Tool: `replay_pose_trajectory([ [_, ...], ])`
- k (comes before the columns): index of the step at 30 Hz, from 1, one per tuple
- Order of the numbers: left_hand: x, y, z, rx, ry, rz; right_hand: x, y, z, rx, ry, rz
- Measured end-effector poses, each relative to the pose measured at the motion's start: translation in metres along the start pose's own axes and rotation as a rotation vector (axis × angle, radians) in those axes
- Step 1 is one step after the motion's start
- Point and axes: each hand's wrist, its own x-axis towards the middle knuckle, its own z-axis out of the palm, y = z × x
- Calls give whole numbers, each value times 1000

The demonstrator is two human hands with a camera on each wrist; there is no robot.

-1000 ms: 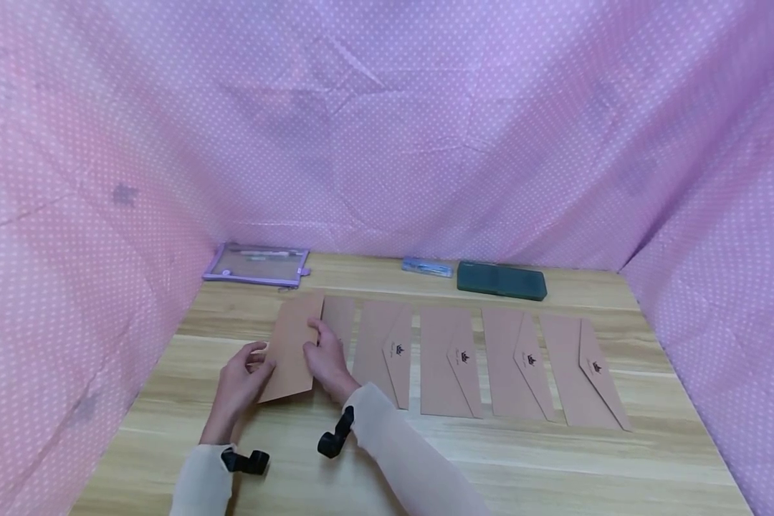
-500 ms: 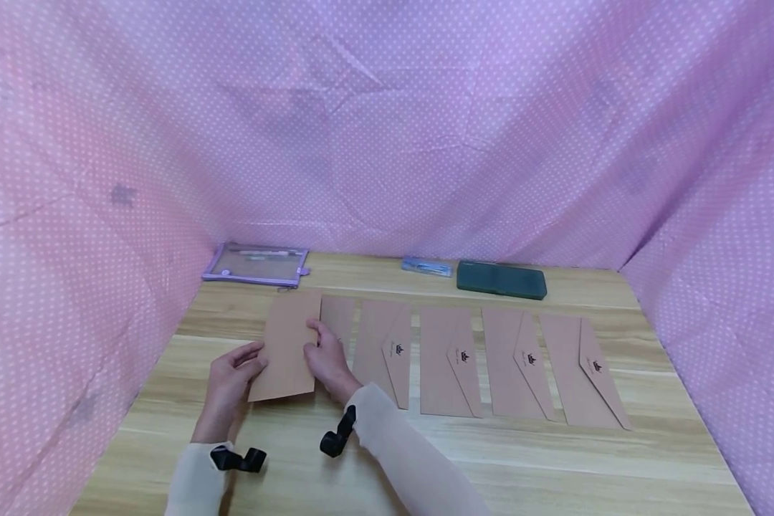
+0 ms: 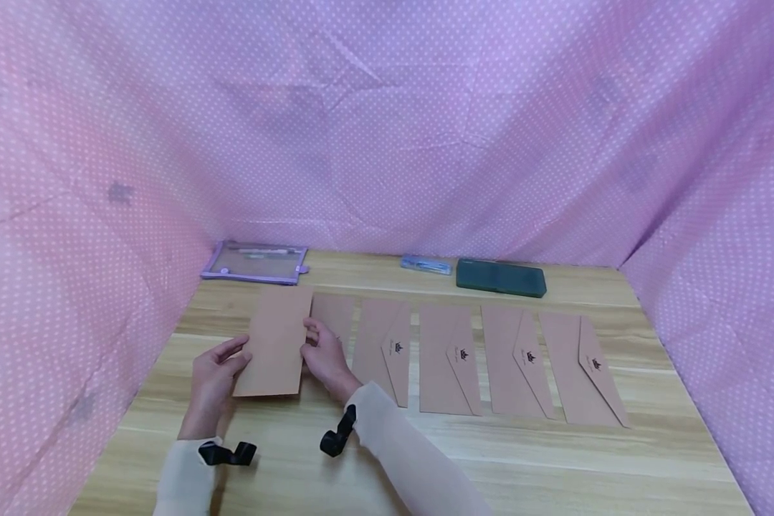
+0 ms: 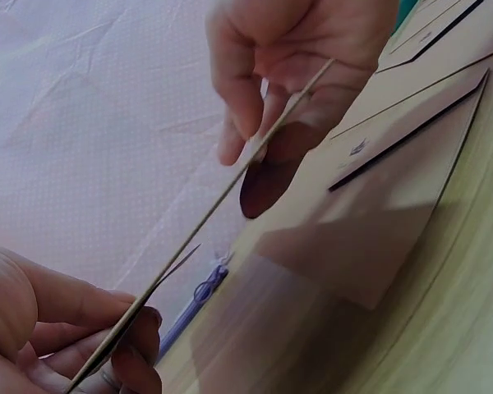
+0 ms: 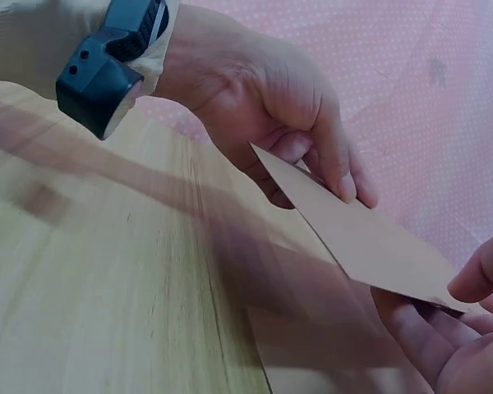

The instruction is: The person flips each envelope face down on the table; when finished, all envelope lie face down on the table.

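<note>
In the head view, both hands hold a plain brown envelope (image 3: 274,337) tilted above the table's left part. My left hand (image 3: 214,376) pinches its left edge, thumb on the upper face and fingers beneath. At the opposite edge, my right hand (image 3: 325,358) grips it between thumb and fingers. The left wrist view shows the envelope (image 4: 205,217) edge-on, a thin flap hanging slightly off its underside. Under its right side lies another envelope (image 3: 334,312), partly hidden by the right hand. Further right, several matching envelopes (image 3: 445,358) lie in a row, crown prints on their flaps.
Along the back of the wooden table (image 3: 555,466) lie a purple-edged mesh zip pouch (image 3: 258,265) with pens inside, a small blue packet (image 3: 426,265) and a dark green case (image 3: 501,278). Pink dotted cloth (image 3: 387,143) encloses the back and sides.
The held envelope has moved left and its upper face has turned more squarely toward the head camera. My left hand went left with it; my right hand shifted only slightly.
</note>
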Motion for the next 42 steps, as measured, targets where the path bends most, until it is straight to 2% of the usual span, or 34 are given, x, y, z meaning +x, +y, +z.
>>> replay_pose_trajectory([
  [6, 3, 6, -7, 20, 40, -3, -2, -4, 3, 83, -50, 20],
  [14, 7, 4, -14, 81, 82, 37, -7, 1, 12, 70, -82, 41],
  [21, 11, 4, -25, 227, 105, 64, -13, 1, 21, 110, -111, 51],
  [32, 13, 4, -35, 300, 79, 49, -18, 4, 32, 154, -110, 117],
  [42, 21, -4, -42, 342, 57, 66, -15, 8, 36, 105, -92, 141],
])
